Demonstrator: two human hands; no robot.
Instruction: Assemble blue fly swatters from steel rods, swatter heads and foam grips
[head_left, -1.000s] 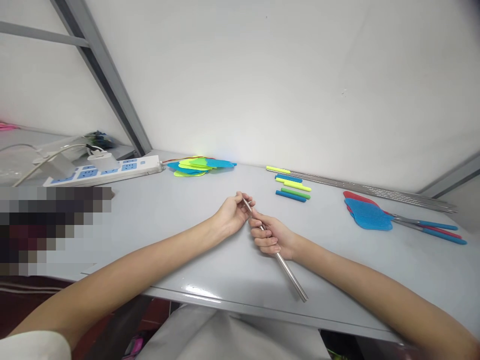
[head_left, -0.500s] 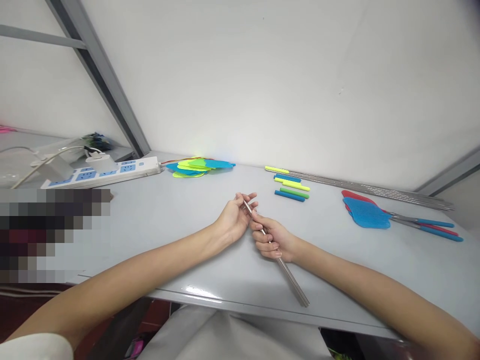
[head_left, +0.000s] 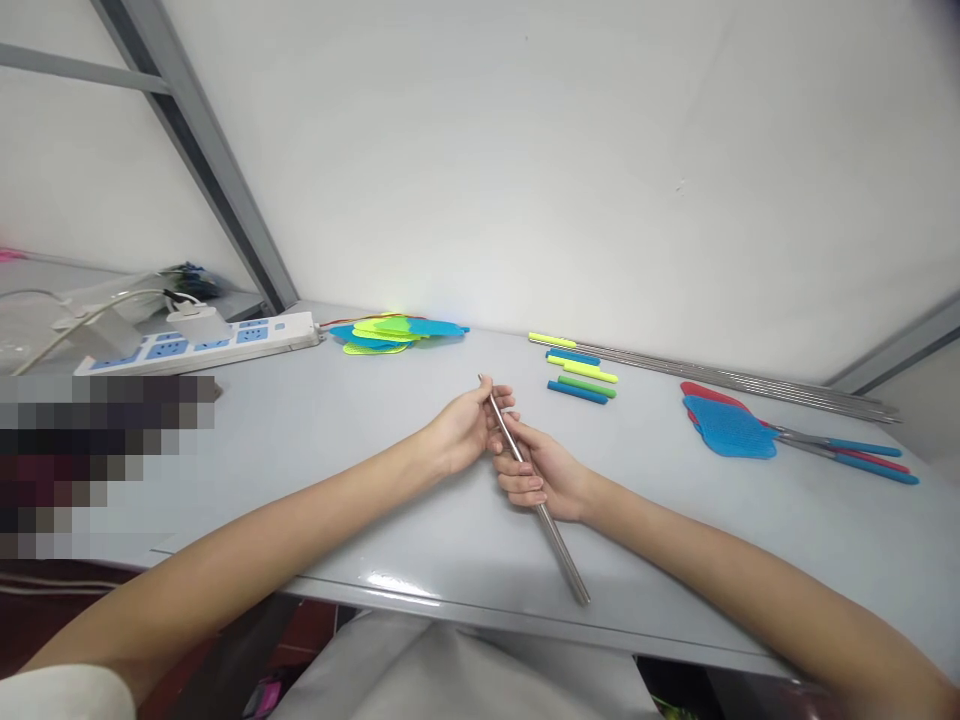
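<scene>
Nearest, below the steel rod, a grey cloth covers the lap. The rod slants over the front of the grey table, its lower end toward the person and its upper end between the hands; it may be several pieces held together, for the lower end looks grooved. The right hand wraps the rod's middle, fingers closed around it. The left hand pinches near the rod's upper end, thumb on top, the tip poking just past it and the other fingers loosely curled.

The step in hand looks like steadying and working the rod between both hands. The next move seems to call for a firm right grip, leaving the left fingertips free for fine work at the upper end.

Right of the rod and farther back lie finished-looking fly swatters, a blue one partly over a red one. Beyond the rod, slightly right, sit coloured grips, and behind those a row of thin metal rods. Beyond the rod to the left are a pile of mesh heads and, farther left, a white power strip.
</scene>
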